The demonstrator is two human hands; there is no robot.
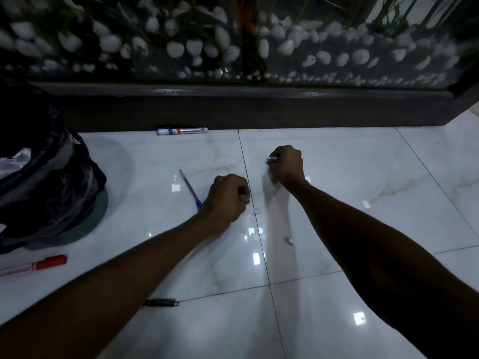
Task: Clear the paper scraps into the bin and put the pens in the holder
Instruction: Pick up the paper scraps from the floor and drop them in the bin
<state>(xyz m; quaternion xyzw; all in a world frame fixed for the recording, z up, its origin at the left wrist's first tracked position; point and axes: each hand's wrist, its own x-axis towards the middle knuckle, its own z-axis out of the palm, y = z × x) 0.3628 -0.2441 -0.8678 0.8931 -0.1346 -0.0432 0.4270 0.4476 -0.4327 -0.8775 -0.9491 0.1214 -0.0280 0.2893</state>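
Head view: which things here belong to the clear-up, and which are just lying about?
Job:
bin with black liner
blue-and-white marker
blue pen
red marker
paper scraps on the tiles
scrap pinched in the right hand
left hand, fisted

Lying about:
small dark object
white pebbles behind glass

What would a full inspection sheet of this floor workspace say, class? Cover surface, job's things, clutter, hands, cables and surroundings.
Surface: glossy white tiled floor, with glare spots.
Job's things: blue pen, red marker and blue-and-white marker lie loose; paper scraps lie near the hands; bin with black liner at left; no holder seen.
Clutter: small dark object by the left forearm.
Hands: left hand curled, contents hidden; right hand pinches a white scrap.
Cables: nothing seen.
Surroundings: dark ledge, glass with white pebbles behind.
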